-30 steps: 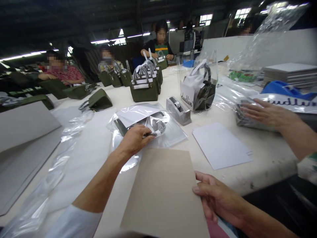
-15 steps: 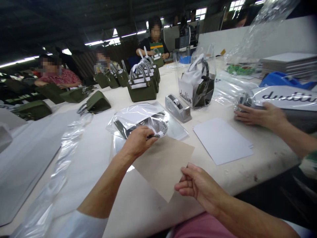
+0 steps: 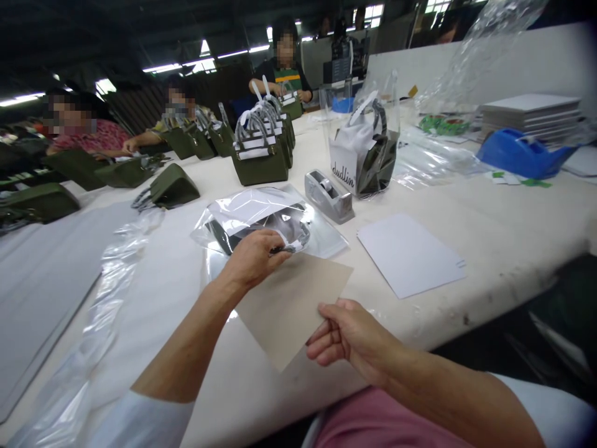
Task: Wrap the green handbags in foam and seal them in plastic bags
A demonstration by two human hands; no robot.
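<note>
A dark green handbag (image 3: 219,235) lies on its side in a clear plastic bag (image 3: 254,205), with white paper about it. My left hand (image 3: 255,256) is closed on the handbag's grey handle at the near side of the plastic. A beige cardboard sheet (image 3: 291,302) lies flat in front, its far edge close to the handbag. Between thumb and fingers, my right hand (image 3: 338,330) pinches the sheet's right edge. Right of the handbag stands a grey tape dispenser (image 3: 329,196).
White cardboard sheets (image 3: 410,255) lie at right. A wrapped handbag (image 3: 380,162) stands behind the tape dispenser. Green handbags (image 3: 260,167) line the table's far side, where several people sit. A blue tape dispenser (image 3: 522,152) and stacked boards (image 3: 532,118) are at far right.
My right hand has brought the cardboard sheet slightly left, nearer my left hand. A co-worker's hand and the wrapped handbag it touched at right have gone out of view.
</note>
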